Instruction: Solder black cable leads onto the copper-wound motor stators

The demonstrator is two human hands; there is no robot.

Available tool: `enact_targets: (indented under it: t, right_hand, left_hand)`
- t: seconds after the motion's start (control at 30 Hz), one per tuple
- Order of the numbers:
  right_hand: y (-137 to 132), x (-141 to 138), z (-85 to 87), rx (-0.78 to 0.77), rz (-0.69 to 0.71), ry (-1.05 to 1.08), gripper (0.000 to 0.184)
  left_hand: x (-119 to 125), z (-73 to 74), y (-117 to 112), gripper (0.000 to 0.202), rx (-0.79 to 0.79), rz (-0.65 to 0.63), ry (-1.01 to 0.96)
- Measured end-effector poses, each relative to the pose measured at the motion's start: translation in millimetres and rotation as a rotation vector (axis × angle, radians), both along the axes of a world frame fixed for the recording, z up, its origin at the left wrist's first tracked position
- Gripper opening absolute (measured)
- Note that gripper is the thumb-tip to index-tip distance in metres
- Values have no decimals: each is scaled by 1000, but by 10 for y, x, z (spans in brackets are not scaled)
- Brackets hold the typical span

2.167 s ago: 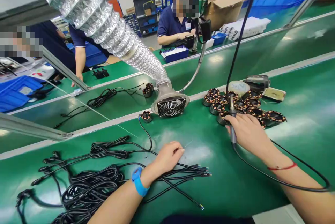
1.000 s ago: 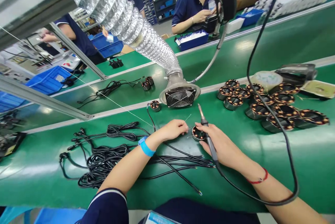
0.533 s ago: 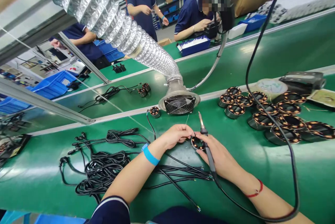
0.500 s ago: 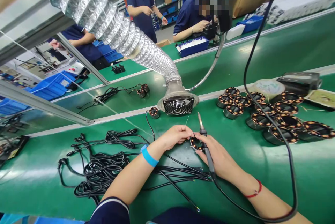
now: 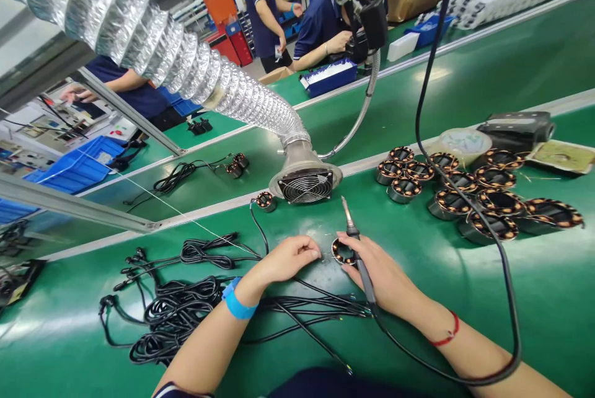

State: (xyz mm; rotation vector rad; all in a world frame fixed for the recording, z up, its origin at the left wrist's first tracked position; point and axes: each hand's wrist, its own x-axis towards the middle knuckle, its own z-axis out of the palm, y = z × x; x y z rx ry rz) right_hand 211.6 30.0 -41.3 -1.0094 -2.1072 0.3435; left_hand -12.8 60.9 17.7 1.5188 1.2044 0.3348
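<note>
My right hand is closed on a motor stator, a small ring with copper windings, held between thumb and fingers. The same hand carries a soldering iron, its bare metal tip pointing up and away from me. Just left of the stator, my left hand is closed with its fingers curled together. Whether anything thin is pinched in it is hidden. Black cables with stripped ends lie below both hands, and tiny wire bits are scattered on the green bench between them.
A fume extractor on a foil duct stands behind the hands. Several stators sit at right, near a tape roll. Coiled black cables lie left. The iron's cord loops at right. Co-workers are across the bench.
My left hand has drawn away from the stator to the left; the thin wire sticking up by its fingers no longer shows. My right hand keeps the stator and iron. The view has shifted slightly.
</note>
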Motion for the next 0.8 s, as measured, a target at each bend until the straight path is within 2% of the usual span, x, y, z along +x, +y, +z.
enact_targets:
  t: [0.13, 0.27, 0.33, 0.43, 0.57, 0.7, 0.8]
  right_hand:
    - [-7, 6, 7, -4, 2, -19, 46]
    - [1, 16, -9, -60, 31, -33, 47]
    - [4, 18, -17, -82, 35, -36, 47]
    - [1, 14, -14, -99, 32, -29, 46]
    - [-4, 0, 3, -116, 17, -14, 44]
    - [-3, -16, 1, -127, -5, -11, 44]
    - [2, -4, -9, -125, 14, -26, 43]
  left_hand:
    - [40, -38, 45, 33, 50, 10, -66]
    - [219, -122, 87, 49, -117, 67, -257]
    - [267, -147, 65, 51, -184, 124, -305]
    - [236, -161, -41, 46, -172, 172, -262]
    - [132, -179, -194, 31, -102, 83, -149]
    - [119, -165, -172, 22, 25, 52, -133]
    - [161, -128, -93, 21, -76, -43, -228]
